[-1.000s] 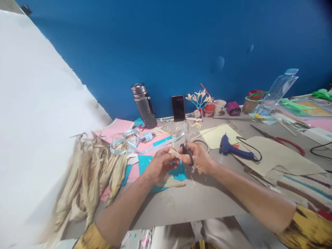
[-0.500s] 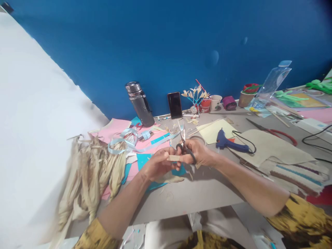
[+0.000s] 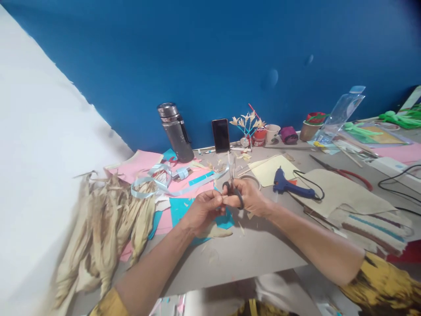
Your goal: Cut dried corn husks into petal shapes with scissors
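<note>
My left hand (image 3: 204, 210) pinches a small pale strip, apparently dried husk, of which only a sliver shows between the fingertips. Close against it, my right hand (image 3: 247, 198) has its fingers through the black handles of a pair of scissors (image 3: 231, 172). The blades point up and away, toward the wall. Fingertips of both hands meet at the strip. Under my left hand lie a loose piece of pale husk (image 3: 219, 231) and blue paper (image 3: 177, 211). To the left hangs a bunch of dried corn husks (image 3: 107, 224) over the table edge.
A dark flask (image 3: 176, 134), a phone (image 3: 220, 135), husk flowers (image 3: 247, 125) and a paper cup (image 3: 272, 133) stand along the blue wall. On the right lie a blue glue gun (image 3: 291, 185), red-handled shears (image 3: 348, 172) and cloth. Light-blue ribbon (image 3: 151, 184) curls over pink paper.
The strip showed broad and flat between my hands before; now the fingertips cover most of it. My left thumb and right fingers have drawn together. The view has shifted slightly.
</note>
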`<state>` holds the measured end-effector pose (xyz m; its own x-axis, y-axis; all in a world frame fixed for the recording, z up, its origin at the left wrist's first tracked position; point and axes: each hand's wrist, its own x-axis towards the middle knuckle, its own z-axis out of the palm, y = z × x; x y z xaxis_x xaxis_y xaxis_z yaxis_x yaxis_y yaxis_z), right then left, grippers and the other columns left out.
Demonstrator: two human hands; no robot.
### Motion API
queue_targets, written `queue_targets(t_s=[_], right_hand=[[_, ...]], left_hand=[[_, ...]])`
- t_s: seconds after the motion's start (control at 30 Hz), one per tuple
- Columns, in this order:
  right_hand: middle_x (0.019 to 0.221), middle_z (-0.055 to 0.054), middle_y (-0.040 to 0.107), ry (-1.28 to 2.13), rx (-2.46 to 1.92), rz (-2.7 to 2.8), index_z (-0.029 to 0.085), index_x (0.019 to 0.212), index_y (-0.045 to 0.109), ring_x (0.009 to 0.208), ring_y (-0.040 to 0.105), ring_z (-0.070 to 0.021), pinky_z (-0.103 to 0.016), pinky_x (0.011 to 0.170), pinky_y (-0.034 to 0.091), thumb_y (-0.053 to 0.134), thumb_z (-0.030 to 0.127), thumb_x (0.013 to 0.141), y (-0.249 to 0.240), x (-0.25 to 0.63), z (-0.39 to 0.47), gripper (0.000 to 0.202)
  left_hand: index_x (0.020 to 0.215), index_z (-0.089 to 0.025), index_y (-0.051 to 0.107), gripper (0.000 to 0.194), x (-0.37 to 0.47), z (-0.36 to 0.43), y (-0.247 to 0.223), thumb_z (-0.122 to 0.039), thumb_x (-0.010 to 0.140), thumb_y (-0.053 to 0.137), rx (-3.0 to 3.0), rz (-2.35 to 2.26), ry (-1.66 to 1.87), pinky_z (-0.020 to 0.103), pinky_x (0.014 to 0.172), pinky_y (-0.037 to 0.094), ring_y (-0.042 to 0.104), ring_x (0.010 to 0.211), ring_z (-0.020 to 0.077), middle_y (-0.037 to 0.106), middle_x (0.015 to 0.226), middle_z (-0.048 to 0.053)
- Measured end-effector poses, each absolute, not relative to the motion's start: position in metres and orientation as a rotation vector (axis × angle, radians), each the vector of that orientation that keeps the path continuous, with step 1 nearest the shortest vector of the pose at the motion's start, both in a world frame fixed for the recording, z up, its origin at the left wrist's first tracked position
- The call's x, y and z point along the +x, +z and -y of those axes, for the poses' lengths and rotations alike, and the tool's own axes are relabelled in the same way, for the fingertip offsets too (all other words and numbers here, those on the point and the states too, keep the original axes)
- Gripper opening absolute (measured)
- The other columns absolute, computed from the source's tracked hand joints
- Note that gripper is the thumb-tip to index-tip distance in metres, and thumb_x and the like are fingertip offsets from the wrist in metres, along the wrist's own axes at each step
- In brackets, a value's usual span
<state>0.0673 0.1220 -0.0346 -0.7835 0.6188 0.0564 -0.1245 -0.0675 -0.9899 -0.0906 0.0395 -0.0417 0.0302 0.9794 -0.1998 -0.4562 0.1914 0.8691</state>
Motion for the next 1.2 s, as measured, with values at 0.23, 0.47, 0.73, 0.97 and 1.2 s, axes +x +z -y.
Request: queue_targets(t_s=[0.23,0.47,0.73,0.97,1.2], right_hand=[[0.066,0.002,0.062,2.130,-0.371,1.451,0.017,0.084,0.056,0.058,0.064,-0.0156,-0.028,0.058,0.051,0.082,0.032,0.063,-0.0402,0.0655,-0.1168,0.037],[0.070,0.002,0.062,2.118,-0.313,1.429,0.018,0.085,0.055,0.061,0.062,-0.0154,-0.032,0.062,0.054,0.084,0.031,0.063,-0.0320,0.0671,-0.1197,0.039],[0.064,0.002,0.061,2.088,-0.459,1.466,0.016,0.082,0.059,0.055,0.059,-0.0131,-0.026,0.055,0.048,0.082,0.026,0.061,-0.0371,0.0664,-0.1199,0.033],[0.061,0.002,0.058,2.090,-0.394,1.382,0.016,0.076,0.060,0.054,0.056,-0.0122,-0.024,0.050,0.044,0.080,0.027,0.064,-0.0365,0.0682,-0.1241,0.026],[0.061,0.001,0.064,2.147,-0.378,1.435,0.017,0.083,0.056,0.054,0.065,-0.0185,-0.032,0.053,0.054,0.080,0.026,0.066,-0.0339,0.0678,-0.1187,0.031]], left_hand=[[0.063,-0.015,0.058,0.035,-0.0910,-0.0371,-0.0411,-0.036,0.063,0.087,0.769,-0.826,1.194,0.026,0.060,0.042,0.057,0.057,0.0124,0.060,0.061,0.001],[0.063,-0.015,0.059,0.032,-0.0863,-0.0376,-0.0374,-0.031,0.064,0.087,0.701,-0.822,1.294,0.025,0.060,0.042,0.053,0.059,0.0095,0.058,0.067,-0.001],[0.063,-0.015,0.058,0.032,-0.0902,-0.0368,-0.0427,-0.035,0.070,0.082,0.833,-0.815,1.175,0.026,0.059,0.040,0.055,0.059,0.0124,0.059,0.062,0.002],[0.082,-0.016,0.062,0.039,-0.0914,-0.0362,-0.0388,-0.047,0.068,0.080,0.789,-0.648,1.195,0.030,0.066,0.046,0.060,0.073,0.0177,0.064,0.079,0.006],[0.071,-0.013,0.062,0.027,-0.0883,-0.0369,-0.0414,-0.033,0.072,0.079,0.797,-0.810,1.177,0.028,0.066,0.044,0.058,0.063,0.0139,0.062,0.069,0.004]])
